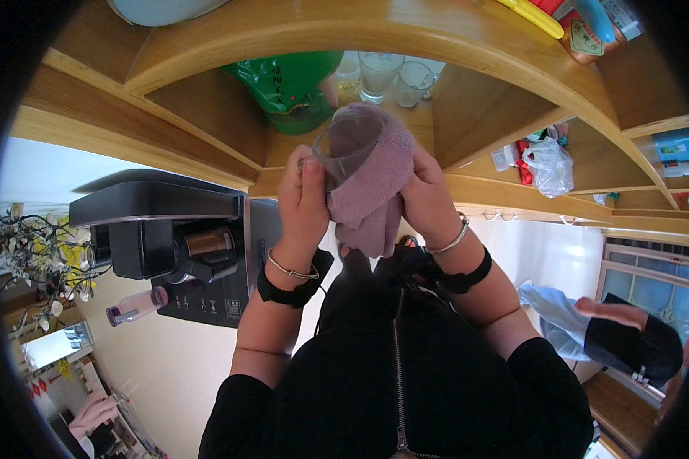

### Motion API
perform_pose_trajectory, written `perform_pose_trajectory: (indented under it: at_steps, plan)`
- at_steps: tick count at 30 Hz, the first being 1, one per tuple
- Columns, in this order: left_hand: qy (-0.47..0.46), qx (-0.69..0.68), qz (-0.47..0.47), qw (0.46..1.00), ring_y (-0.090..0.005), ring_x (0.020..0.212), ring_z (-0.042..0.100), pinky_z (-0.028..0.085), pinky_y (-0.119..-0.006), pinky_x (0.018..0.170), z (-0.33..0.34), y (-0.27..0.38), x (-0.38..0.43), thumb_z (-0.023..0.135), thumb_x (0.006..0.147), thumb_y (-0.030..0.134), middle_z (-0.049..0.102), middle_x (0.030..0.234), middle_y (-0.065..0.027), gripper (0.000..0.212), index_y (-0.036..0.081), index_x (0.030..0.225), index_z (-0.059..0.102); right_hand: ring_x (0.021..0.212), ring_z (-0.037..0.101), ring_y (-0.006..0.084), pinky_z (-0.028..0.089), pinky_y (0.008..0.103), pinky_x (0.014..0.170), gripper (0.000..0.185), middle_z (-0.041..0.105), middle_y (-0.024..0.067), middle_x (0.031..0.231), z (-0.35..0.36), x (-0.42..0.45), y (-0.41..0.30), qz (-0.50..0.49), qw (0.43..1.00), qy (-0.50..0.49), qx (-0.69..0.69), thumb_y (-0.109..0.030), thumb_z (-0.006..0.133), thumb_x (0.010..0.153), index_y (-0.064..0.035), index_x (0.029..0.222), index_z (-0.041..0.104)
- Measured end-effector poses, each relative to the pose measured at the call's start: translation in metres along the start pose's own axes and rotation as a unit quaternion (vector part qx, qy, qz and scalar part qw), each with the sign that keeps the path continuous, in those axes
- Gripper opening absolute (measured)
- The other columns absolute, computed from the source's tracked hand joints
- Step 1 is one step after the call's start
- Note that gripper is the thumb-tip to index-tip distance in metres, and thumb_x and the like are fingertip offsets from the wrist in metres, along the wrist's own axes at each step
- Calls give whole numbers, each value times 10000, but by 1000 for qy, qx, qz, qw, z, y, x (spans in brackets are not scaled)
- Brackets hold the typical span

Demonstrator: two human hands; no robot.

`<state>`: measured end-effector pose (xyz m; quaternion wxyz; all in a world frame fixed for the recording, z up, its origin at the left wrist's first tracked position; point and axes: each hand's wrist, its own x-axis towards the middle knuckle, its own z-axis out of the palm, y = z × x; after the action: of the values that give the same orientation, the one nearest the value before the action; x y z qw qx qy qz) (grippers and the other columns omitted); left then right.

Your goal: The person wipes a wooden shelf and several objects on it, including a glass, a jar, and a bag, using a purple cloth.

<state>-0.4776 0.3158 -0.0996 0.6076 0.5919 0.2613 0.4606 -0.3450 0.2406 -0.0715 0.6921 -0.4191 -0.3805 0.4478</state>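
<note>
A clear glass mug (347,140) is held in front of the wooden shelf compartment, tilted, its rim towards the left. My left hand (304,192) grips its left side near the handle, which the fingers mostly hide. Around the right side of the glass lies a mauve cloth (373,183), with its loose end hanging down. My right hand (428,189) holds the cloth against the glass; some of its fingers are hidden by the cloth.
Behind the cloth, a green bag (287,86), a drinking glass (376,74) and a small glass mug (413,85) stand in the wooden shelf (482,115). A black appliance (161,206) and a bottle (138,305) are at left. Another person (620,335) is at right.
</note>
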Motion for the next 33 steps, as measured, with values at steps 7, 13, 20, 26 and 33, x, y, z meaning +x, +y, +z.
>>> perform_pose_trajectory:
  at_steps: [7, 13, 20, 26, 33]
  plan:
    - [57, 32, 54, 996, -60, 687, 405, 344, -199, 614, 15, 2, -8, 411, 981, 273, 470, 750, 16, 270, 34, 877, 479, 1211, 447, 167, 352, 320, 1011, 510, 438, 108, 1367, 10, -11, 14, -137, 981, 125, -59, -35, 551, 864, -3, 1349, 397]
    - [8, 49, 68, 996, -65, 702, 429, 372, -205, 634, 11, 20, 1, 430, 975, 263, 495, 769, 9, 261, 29, 882, 495, 1192, 469, 168, 351, 319, 1017, 708, 477, 101, 1330, 9, -18, 9, -131, 962, 80, -227, -71, 718, 736, -8, 1355, 380]
    - [-61, -6, -6, 998, -67, 699, 435, 373, -207, 629, 5, 23, 8, 445, 971, 268, 492, 759, 14, 264, 42, 853, 514, 1158, 489, 158, 373, 315, 1001, 669, 511, 85, 1290, -6, 3, -10, 36, 999, -31, -26, -103, 744, 733, -18, 1317, 429]
    - [-23, 12, -2, 1000, -79, 704, 444, 374, -209, 643, 4, 18, 6, 453, 966, 283, 494, 750, 20, 282, 32, 853, 513, 1138, 501, 160, 379, 311, 990, 676, 525, 87, 1273, 0, -3, -11, 38, 997, -14, -60, -104, 750, 719, -12, 1309, 434]
    - [32, 208, 125, 970, -214, 544, 482, 405, -294, 540, 13, 29, -4, 564, 900, 211, 513, 626, -87, 198, 28, 843, 514, 1152, 492, 190, 384, 318, 981, 755, 477, 133, 1299, 28, -11, -1, -161, 951, 134, -227, -121, 737, 726, -1, 1358, 342]
